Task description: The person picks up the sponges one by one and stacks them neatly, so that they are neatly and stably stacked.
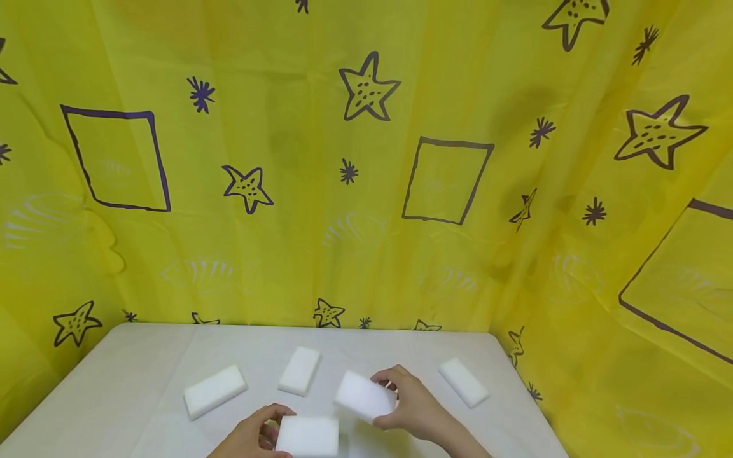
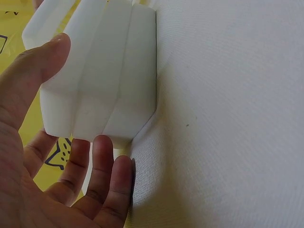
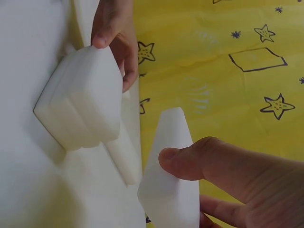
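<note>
Where right fingers (image 3: 224, 209) curl, a block (image 3: 168, 202) apparently sits between them.

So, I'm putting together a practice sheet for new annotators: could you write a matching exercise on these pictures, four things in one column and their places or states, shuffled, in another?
Things
1. stack of white blocks
2. lifted block
3. yellow sheet
4. table

Places or states
A. hanging as the backdrop
B. bearing three loose blocks
C. held by the left hand
D. held in the air by the right hand

Pairs: 1-C; 2-D; 3-A; 4-B
</note>
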The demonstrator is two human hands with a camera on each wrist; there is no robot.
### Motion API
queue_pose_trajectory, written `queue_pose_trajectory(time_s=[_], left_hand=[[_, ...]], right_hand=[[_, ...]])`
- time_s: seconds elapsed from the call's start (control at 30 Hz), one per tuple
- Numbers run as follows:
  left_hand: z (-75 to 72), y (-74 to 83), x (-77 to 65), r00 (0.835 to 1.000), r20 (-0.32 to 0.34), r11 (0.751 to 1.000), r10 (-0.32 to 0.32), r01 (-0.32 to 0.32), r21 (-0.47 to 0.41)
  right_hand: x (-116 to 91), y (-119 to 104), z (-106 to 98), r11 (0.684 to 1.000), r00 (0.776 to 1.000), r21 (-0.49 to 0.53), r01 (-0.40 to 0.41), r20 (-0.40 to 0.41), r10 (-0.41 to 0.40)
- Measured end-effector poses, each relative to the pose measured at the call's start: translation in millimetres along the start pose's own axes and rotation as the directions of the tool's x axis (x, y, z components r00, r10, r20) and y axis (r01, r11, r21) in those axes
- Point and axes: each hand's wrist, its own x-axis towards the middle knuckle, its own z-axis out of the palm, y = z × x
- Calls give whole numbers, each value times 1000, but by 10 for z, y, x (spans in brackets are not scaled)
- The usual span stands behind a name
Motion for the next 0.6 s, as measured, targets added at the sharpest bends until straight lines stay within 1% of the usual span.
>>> queue_pose_trajectory(time_s=[0.13, 0.3, 0.6], left_hand=[[1, 1, 2, 1000, 0, 1000, 0, 0, 1], [0, 12, 1, 1000, 3, 1000, 25, -25, -11], [-3, 6, 4, 999, 4, 999, 34, -34, -12]], right_hand=[[6, -21, 28, 1000, 1000, -1, 4, 21, -4], [21, -49, 73, 1000, 999, 3, 18, 34, -19], [54, -119, 153, 999, 999, 25, 21, 39, -22]])
